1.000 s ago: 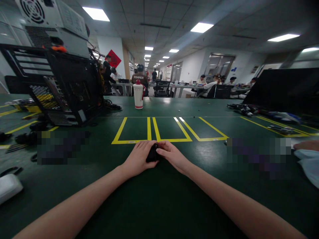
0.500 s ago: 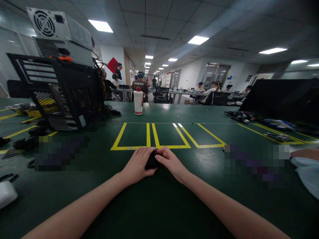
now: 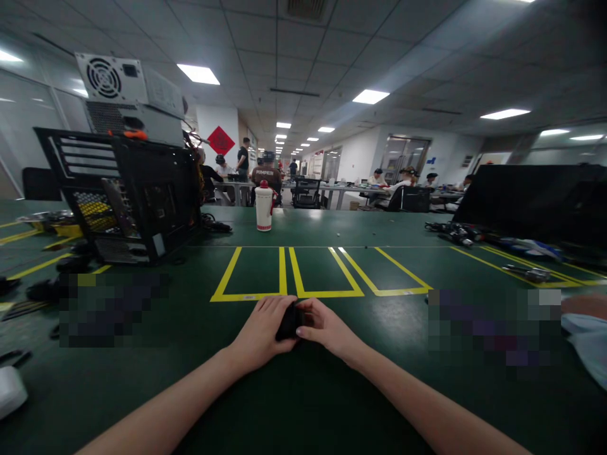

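A small black object (image 3: 288,323), its kind not clear because my hands cover much of it, is between my hands just above or on the green tabletop. My left hand (image 3: 263,325) wraps round its left side, fingers over the top and thumb below. At its right side is my right hand (image 3: 327,325), with curled fingers near the top edge and the thumb against the lower right. Both hands are in front of the yellow tape outlines (image 3: 327,294) marked on the table.
An open black computer case (image 3: 137,196) stands at left with power supplies (image 3: 114,79) stacked on it. A white cup (image 3: 263,208) with a red lid is farther back. At right are a black monitor (image 3: 531,196), cables (image 3: 455,234) and another person's sleeve (image 3: 588,341). Blurred patches hide items on both sides.
The view has tilted up slightly, so everything sits lower in the picture. My right thumb has slid down the black object, away from my fingers. My left hand keeps its hold.
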